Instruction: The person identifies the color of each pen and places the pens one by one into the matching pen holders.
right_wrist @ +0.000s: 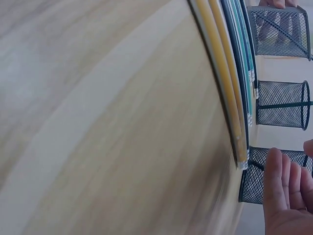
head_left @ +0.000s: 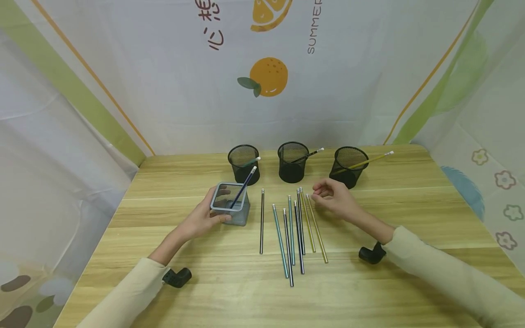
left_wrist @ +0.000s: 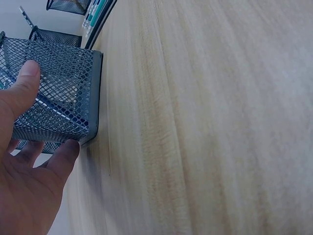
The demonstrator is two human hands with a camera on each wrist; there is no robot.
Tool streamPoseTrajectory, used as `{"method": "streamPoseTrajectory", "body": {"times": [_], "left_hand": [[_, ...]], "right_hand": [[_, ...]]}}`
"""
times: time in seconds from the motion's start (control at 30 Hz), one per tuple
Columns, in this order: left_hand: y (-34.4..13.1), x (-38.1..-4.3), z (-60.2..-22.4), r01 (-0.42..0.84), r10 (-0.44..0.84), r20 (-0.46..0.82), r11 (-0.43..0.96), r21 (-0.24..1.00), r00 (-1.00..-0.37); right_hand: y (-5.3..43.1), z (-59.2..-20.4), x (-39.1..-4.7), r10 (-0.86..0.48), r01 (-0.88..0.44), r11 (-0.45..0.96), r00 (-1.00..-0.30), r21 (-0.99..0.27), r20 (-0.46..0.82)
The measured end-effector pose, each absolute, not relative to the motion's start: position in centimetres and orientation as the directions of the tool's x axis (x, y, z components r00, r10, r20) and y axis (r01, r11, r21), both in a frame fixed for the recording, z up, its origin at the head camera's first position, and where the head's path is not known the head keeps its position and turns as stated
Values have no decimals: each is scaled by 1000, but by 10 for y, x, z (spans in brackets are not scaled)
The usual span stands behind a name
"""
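My left hand (head_left: 198,222) grips a square grey mesh pen holder (head_left: 241,217) by its sides. In the left wrist view the thumb lies on one mesh wall (left_wrist: 61,61) and the fingers on another side. A dark blue pencil (head_left: 246,181) with a white eraser leans inside it. The right hand (head_left: 335,200) hovers beside the eraser end of the outermost yellow pencil (head_left: 317,232), fingers slightly bent and holding nothing. Left of that pencil lie another yellow pencil (head_left: 308,223), teal pencils (head_left: 280,241), and several dark ones, including a black pencil (head_left: 262,223) apart from the group.
Three round black mesh pen holders stand along the back: the left one (head_left: 247,175) has a teal pencil, the middle one (head_left: 291,173) a black pencil, the right one (head_left: 348,177) a yellow pencil. A printed curtain (head_left: 184,100) hangs behind the wooden table (head_left: 229,291).
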State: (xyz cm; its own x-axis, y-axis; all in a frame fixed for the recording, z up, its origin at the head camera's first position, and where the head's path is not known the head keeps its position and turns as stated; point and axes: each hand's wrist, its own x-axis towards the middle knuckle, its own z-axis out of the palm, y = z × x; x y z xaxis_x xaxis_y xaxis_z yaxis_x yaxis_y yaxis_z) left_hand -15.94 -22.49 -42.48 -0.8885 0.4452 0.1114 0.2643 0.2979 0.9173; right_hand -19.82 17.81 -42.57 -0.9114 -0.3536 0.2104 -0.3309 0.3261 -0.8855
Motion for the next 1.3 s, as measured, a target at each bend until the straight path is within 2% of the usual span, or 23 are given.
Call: {"method": "streamPoseTrajectory", "body": {"times": [0.27,0.67,1.03,1.3], "left_hand": [[-226,-161,-426,266,445,112,300,916,-888],[-226,-159,-424,250,449,96,296,922,-888],[-226,-159,-424,262,450,109,294,919,-886],[-225,-159,-424,265,455,109,294,918,-884]], "right_hand": [[189,-430,-200,-339,-307,407,-925,-860,170],[191,-429,-198,-354,-219,540,-935,-813,16],[175,-425,-197,-438,-304,693,-898,-654,-46],[164,-422,-196,-432,-313,779,-896,-543,-103]]}}
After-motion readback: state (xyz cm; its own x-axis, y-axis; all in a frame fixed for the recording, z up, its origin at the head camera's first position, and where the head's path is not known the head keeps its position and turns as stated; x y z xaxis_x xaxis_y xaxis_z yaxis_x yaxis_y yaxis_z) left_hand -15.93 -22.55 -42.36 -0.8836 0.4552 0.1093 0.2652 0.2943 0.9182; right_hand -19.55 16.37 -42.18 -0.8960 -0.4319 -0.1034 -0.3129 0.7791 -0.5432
